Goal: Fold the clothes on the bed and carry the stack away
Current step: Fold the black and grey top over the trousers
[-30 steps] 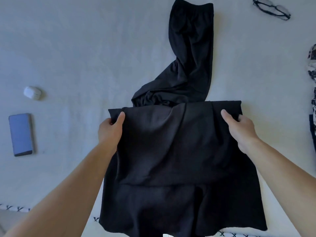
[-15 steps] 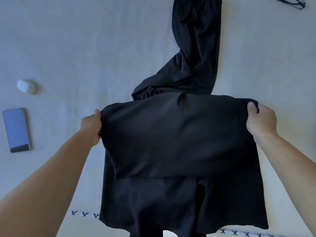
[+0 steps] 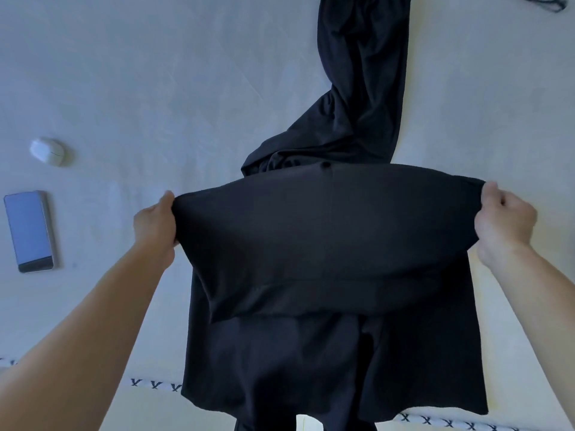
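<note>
While I lean over the bed, this is what lies under my eyes.

Left hand: my left hand [image 3: 154, 221] grips the left end of the folded top edge of the black garment [image 3: 326, 244], thumb on top, the other fingers hidden behind the cloth.

Right hand: my right hand [image 3: 505, 223] is curled round the right end of that same edge, knuckles toward me, the cloth bunched inside the fist.

Grip: both hands are clamped on the fabric and held wide apart, so the edge between them is pulled taut and bows slightly upward in the middle.

Black garment: the upper part is doubled toward me over the lower part; the lower hem hangs past the near edge of the bed [image 3: 155, 88], over the trim [image 3: 154, 384] printed with small dark marks.

Second piece: black trousers [image 3: 362, 88] lie stretched out beyond my hands, running to the far edge of view, their near end crumpled just behind the taut edge; whether the two touch I cannot tell.

Sheet: pale and fairly smooth.

Left of me: a phone [image 3: 29, 231] lies flat, well apart from the cloth, and a small white case [image 3: 47, 150] sits beyond it.

Far right corner: part of a pair of glasses [image 3: 543, 3] shows, cut off by the frame.
</note>
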